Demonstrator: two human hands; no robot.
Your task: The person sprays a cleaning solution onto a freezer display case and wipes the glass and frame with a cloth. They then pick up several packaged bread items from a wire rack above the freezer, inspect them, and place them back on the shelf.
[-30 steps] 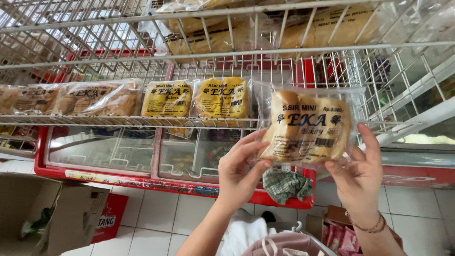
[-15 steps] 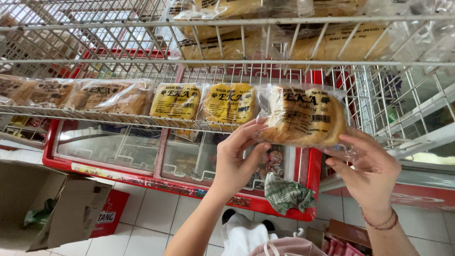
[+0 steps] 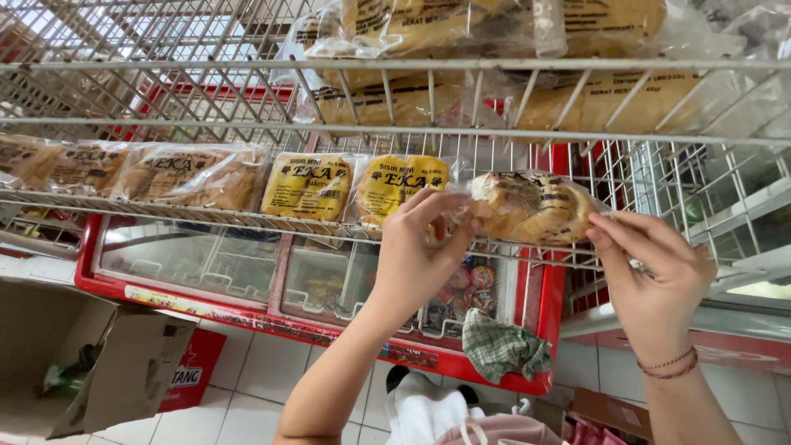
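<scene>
While both hands reach up to the wire shelf (image 3: 247, 216), a clear bag of bread rolls (image 3: 531, 206) sits on its front edge, at the right end of a row of similar packs.

Left hand (image 3: 416, 255): raised, fingers curled, thumb and fingertips pinching the left end of the bag's clear wrap.

Right hand (image 3: 655, 276): raised, fingers drawn together, pinching the right end of the same bag; a thin bracelet (image 3: 669, 365) circles the wrist.

Bag of bread rolls: browned rolls in clear plastic, lying on its side, touching the shelf wires, just beside two yellow-labelled packs (image 3: 354, 188) to its left.

Further left on the same shelf: several brown bread packs (image 3: 132, 171), lying flat in a line.

Upper wire shelf (image 3: 412, 64): larger bread bags (image 3: 494, 58) resting on it, seen from underneath.

Below the shelves: a red chest freezer (image 3: 247, 309) with sliding glass lids; a green checked cloth (image 3: 501, 350) draped over its front rim.

Floor: white tiles; an open cardboard box (image 3: 91, 371) at the lower left, near the freezer.
</scene>
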